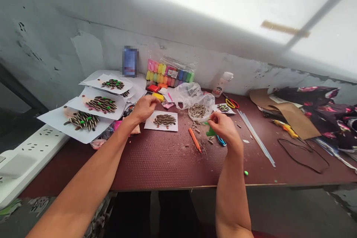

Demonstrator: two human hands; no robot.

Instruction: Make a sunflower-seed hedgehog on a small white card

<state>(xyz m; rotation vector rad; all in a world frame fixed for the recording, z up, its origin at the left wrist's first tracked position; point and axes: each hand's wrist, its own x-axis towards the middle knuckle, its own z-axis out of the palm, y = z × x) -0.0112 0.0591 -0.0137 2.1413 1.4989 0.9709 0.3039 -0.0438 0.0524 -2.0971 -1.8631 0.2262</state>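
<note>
My left hand (146, 108) is held over the upper left corner of a white card (172, 128), its fingers closed together; whatever they may pinch is too small to see. Striped sunflower seeds (164, 120) cover a shape like a hedgehog's back on that card. My right hand (223, 124) hovers to the right, thumb and fingers drawn together, close to a flat green piece (210, 131). I cannot make out what is between its fingertips. Just beyond it lies a clear plastic bag of seeds (198, 111). Blue-handled scissors (221, 141) lie partly beneath this hand.
Finished-looking seed cards (104, 105) are stacked at left beside a power strip (33, 156). An orange marker (194, 140), glue sticks (258, 139), red-yellow scissors (232, 103), a glue gun (287, 128) and a bottle (222, 83) occupy the table. Packs of coloured clay (170, 73) lean on the wall.
</note>
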